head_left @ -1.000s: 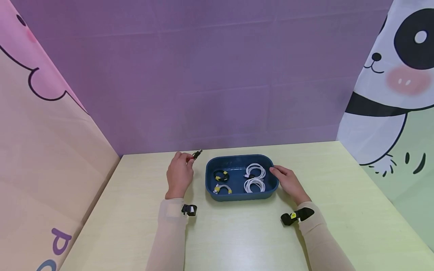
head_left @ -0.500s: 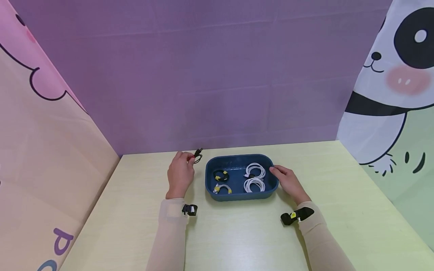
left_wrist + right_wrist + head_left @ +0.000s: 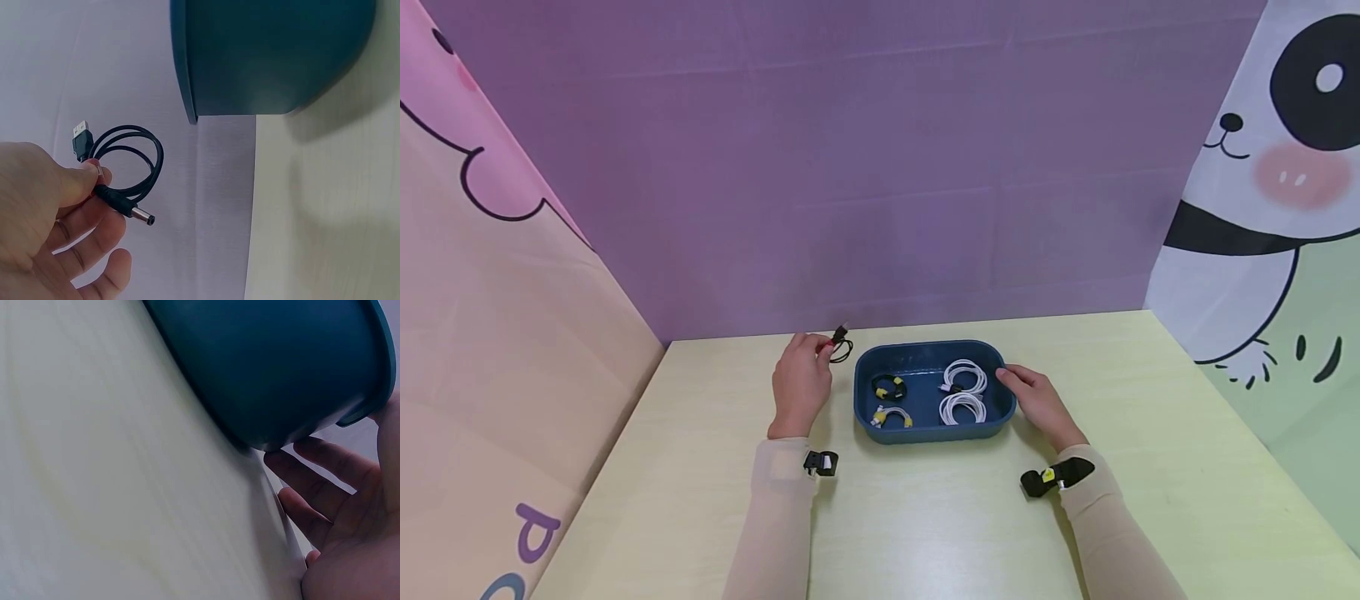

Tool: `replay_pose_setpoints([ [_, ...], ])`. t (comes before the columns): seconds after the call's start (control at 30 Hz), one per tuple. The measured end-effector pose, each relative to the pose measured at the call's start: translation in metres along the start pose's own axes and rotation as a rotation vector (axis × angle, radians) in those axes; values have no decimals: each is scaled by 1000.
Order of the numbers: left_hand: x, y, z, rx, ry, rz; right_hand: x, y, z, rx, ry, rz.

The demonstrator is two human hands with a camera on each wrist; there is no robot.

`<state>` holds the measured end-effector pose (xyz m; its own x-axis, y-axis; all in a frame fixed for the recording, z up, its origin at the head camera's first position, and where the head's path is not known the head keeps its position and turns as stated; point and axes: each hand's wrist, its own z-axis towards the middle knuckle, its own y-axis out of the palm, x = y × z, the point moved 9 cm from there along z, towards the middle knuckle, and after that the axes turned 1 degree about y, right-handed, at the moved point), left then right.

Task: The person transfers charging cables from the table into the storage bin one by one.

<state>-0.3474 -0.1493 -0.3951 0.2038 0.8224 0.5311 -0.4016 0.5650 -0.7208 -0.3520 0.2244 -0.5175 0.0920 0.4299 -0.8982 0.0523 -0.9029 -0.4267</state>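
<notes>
Between thumb and fingertips my left hand [image 3: 801,385] pinches a coiled black USB cable [image 3: 115,198], bundled by a red tie. In the left wrist view its USB plug [image 3: 81,140] points up and a round barrel plug [image 3: 142,215] points down right. The cable is in the air, left of a blue plastic box [image 3: 936,435]. My right hand [image 3: 1043,406] holds the box's right end, thumb over the rim; in the right wrist view fingertips touch its outer wall from below.
Inside the box lie a black cable coil [image 3: 882,393] with yellow ends, a short white cable [image 3: 880,418] with yellow ends, and two white cable coils [image 3: 983,381] at the right. A pale table [image 3: 917,517] carries the box, with a purple backdrop [image 3: 880,183] behind.
The black cable has turned in my left fingers, so its loop shows more and its plug points higher. The left hand has shifted very slightly right. Right hand and box have stayed put.
</notes>
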Motion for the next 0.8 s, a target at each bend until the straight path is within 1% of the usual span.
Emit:
replay_pose_setpoints([
  [0.17,4,-2,-1,16,21,0,0,-1,0,4,-5,6],
  [0.33,7,-3,-1,13,32,4,0,-1,1,7,-2,-2],
  [0.6,7,-1,1,-1,25,0,0,-1,1,6,-10,3],
  [0.8,8,-2,0,6,29,-4,1,-1,1,7,2,4],
])
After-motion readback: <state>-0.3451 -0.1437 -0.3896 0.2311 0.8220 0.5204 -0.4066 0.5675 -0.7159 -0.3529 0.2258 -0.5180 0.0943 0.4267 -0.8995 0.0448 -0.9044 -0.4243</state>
